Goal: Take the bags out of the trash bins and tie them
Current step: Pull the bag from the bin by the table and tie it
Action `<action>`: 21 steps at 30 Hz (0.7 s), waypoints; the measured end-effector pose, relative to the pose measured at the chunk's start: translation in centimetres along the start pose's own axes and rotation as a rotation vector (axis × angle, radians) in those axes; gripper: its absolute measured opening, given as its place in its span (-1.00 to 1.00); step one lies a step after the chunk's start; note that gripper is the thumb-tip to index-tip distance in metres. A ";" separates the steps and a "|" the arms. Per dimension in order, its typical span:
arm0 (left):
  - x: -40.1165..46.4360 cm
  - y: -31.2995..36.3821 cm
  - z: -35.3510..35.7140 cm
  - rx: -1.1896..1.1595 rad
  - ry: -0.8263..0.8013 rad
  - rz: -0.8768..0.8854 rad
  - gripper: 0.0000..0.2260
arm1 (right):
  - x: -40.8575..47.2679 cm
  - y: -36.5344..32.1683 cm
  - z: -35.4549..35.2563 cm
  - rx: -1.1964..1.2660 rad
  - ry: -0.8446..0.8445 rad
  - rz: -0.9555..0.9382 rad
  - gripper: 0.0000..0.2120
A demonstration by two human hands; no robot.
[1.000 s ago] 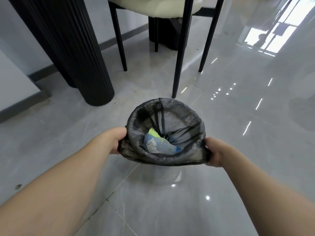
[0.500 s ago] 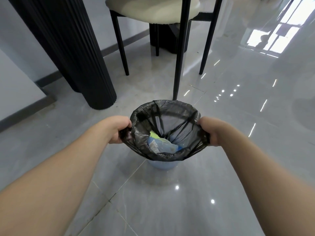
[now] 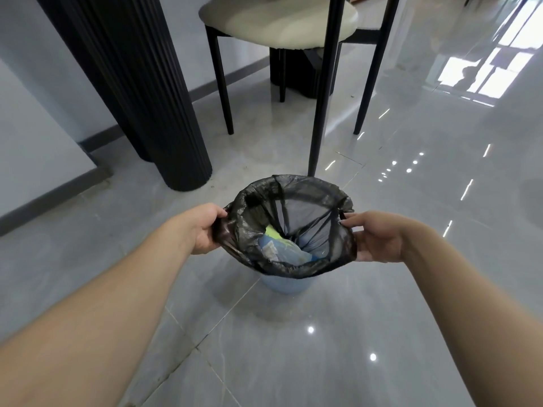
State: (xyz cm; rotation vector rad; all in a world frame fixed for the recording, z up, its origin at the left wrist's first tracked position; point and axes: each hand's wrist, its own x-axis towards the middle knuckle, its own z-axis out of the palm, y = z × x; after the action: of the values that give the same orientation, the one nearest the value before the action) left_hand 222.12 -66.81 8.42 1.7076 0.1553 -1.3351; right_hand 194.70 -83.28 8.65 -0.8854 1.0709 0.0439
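Head view, looking down at glossy grey tiled floor (image 3: 382,289).

Thin black plastic trash bag (image 3: 296,207): mouth held wide open in a rough ring, rim rolled and crumpled. Lower part of the bag sits inside a small pale blue plastic trash bin (image 3: 283,284), of which only the lower wall shows beneath the bag's near rim. Bin stands on the floor, just in front of the nearest black chair leg.

Contents visible through the mouth: crumpled pale blue and white wrapper-like waste (image 3: 279,249) and a yellow-green scrap (image 3: 273,232). Print on the white piece too small to read. No brand, label or legible writing seen anywhere.

Left hand (image 3: 202,229): fingers curled, pinching the bag's left rim between thumb and fingers; a fold of film bunches at the grip.

Right hand (image 3: 379,239): at the bag's right rim, thumb on top touching the edge, fingers below the film. Contact is plain; whether it is a firm pinch I cannot tell fully, though thumb and fingers close on the rim.

Both forearms bare, reaching in from the lower corners.

Surroundings: cream-cushioned chair with thin black metal legs (image 3: 279,22) beyond the bin; wide black fluted column (image 3: 141,92) to the left, base resting on the floor; grey wall with dark skirting (image 3: 44,118) at far left. Bright window reflection on floor at upper right.
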 end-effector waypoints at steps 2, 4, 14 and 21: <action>-0.1 0.2 0.1 -0.025 0.010 -0.020 -0.81 | -0.1 -0.3 0.1 0.010 0.029 0.000 -0.80; -0.5 0.5 0.2 -0.072 0.029 -0.018 -0.79 | 0.0 -0.5 0.2 0.051 0.089 0.000 -0.81; -0.5 1.5 0.8 -0.034 0.230 0.411 -0.88 | -0.5 -1.0 -0.3 0.031 0.416 -0.010 -0.78; -2.5 3.4 2.7 -0.358 -0.012 0.526 -0.86 | -0.6 -3.8 1.9 0.099 0.540 -0.389 -0.80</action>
State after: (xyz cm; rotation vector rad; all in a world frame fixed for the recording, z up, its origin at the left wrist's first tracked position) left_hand 221.30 -69.58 12.54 1.3152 -0.0595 -0.8651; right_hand 197.42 -84.40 11.75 -1.0295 1.3629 -0.5965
